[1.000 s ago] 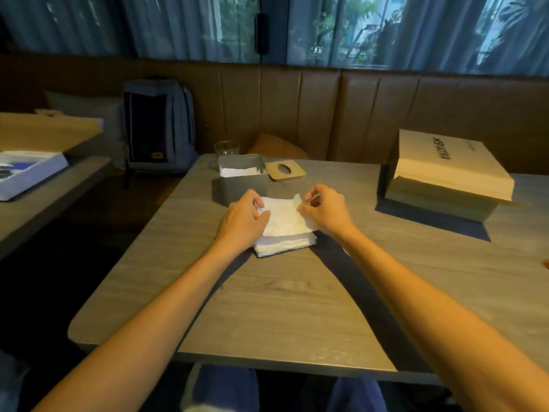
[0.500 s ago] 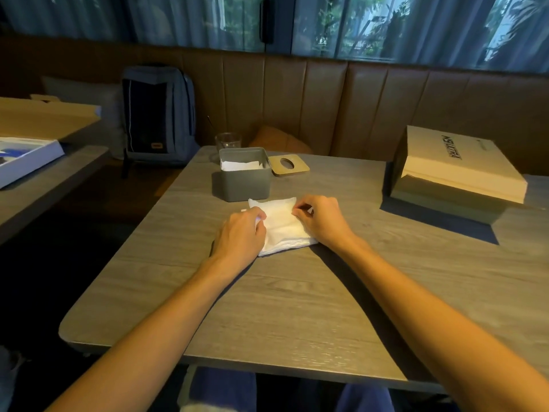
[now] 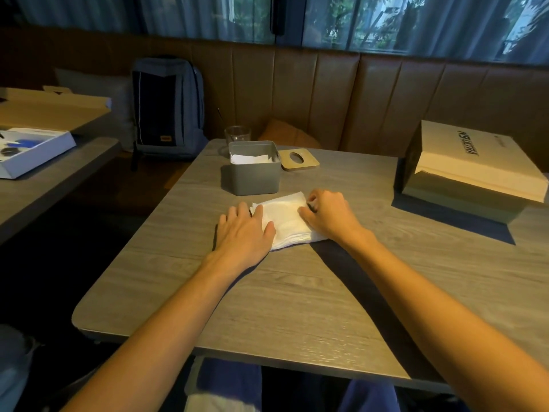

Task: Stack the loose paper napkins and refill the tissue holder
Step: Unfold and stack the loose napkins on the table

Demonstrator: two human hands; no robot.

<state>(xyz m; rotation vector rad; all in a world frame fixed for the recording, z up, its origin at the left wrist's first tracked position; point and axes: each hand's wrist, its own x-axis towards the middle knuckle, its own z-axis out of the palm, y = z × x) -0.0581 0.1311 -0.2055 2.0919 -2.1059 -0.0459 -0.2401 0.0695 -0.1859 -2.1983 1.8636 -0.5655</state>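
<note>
The left hand [image 3: 242, 230] lies flat with straight fingers against the napkin stack [image 3: 285, 218] while the right hand [image 3: 325, 214] curls, seemingly pinching its far edge, likely squaring it beside the open tissue holder [image 3: 252, 176].

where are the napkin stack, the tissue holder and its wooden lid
napkin stack [image 3: 285, 217]: head view, bare top sheet between the hands
tissue holder [image 3: 252, 181]: head view, grey front wall
wooden lid [image 3: 309, 162]: head view, flat wood right of its oval hole

Beyond your hands, a brown padded bench [image 3: 312, 93] backs the grey wood-grain table [image 3: 297, 292]; curtained windows [image 3: 416, 19] admit dim daylight above.
</note>
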